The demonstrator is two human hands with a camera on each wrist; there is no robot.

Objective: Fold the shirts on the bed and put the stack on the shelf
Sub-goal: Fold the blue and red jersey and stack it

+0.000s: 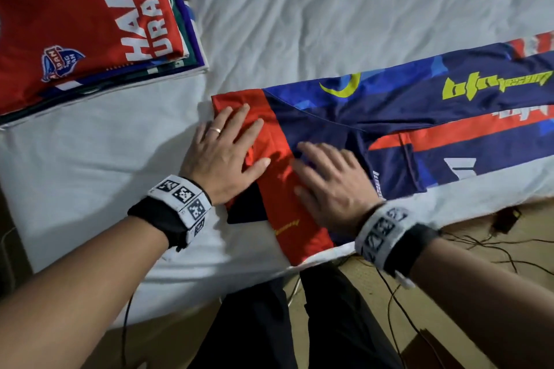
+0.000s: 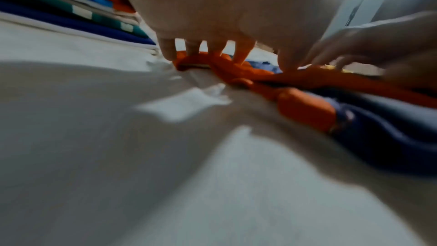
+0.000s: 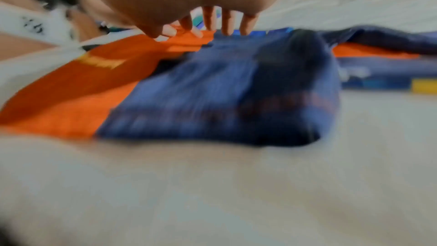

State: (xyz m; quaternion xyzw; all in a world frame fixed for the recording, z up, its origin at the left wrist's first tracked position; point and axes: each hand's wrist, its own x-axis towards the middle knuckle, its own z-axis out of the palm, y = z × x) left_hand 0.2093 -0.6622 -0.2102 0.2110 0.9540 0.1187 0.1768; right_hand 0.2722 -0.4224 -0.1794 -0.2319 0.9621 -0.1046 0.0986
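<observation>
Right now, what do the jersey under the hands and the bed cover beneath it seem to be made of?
Blue and red jersey: likely thin synthetic sports knit; it has a slight sheen, printed graphics and lies in soft, shallow folds. Both hands, left hand and right hand, press flat on it.
White bed cover: probably matte woven cotton or a blend; fine crisp creases, no shine.

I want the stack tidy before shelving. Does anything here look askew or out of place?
Mostly tidy. The folded stack is slightly fanned, lower shirts poking past the red top one. The blue and red shirt is only part-folded under the left hand and right hand, its near end overhanging the bed edge.
</observation>
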